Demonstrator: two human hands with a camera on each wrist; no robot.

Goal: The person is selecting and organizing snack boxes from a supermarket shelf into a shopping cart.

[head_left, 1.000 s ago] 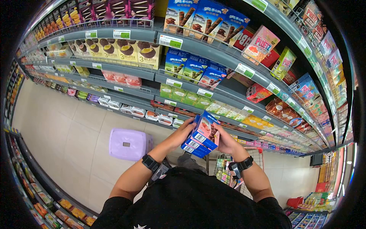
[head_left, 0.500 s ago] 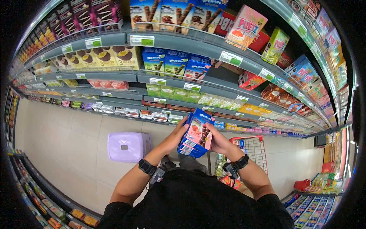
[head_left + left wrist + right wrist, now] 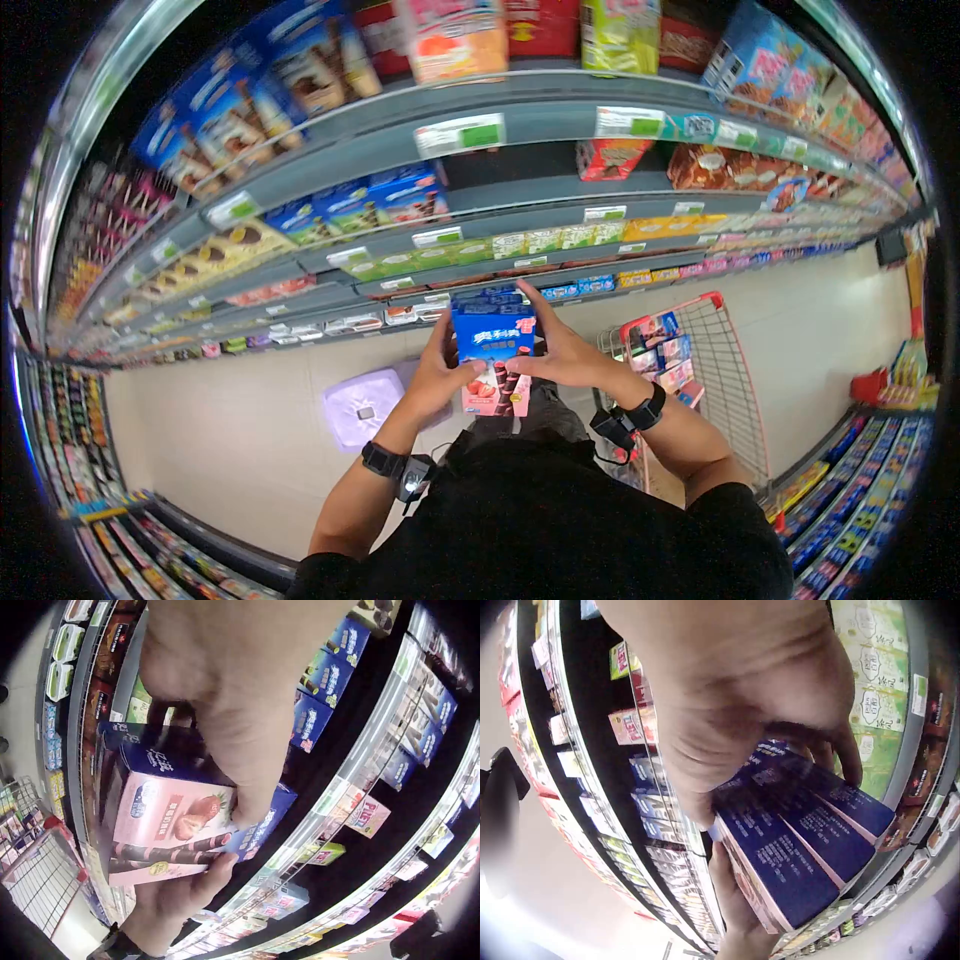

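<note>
Standing in a shop aisle, a person in a black top holds a small stack of blue and pink snack boxes at chest height, between the body and the shelves. The left hand grips the stack from its left side, fingers curled round the edge and the thumb across the front; the left wrist view shows that thumb lying over a pink panel printed with a strawberry and chocolate sticks. The right hand clasps the stack from the right, fingers bent over its top and far side. In the right wrist view the boxes' dark blue back panels, covered in small print, sit side by side under the curled fingers, with the other hand's fingers touching them from below. Both wrists carry black straps with small cameras. Rows of boxed biscuits and sweets fill the shelves ahead, with price tags along the shelf edges; similar blue boxes stand on a shelf above and to the left of the hands. A red wire shopping cart stands just to the person's right, with a few boxes inside. A lilac plastic stool sits on the pale tiled floor near the person's left side, partly hidden by the left forearm.
</note>
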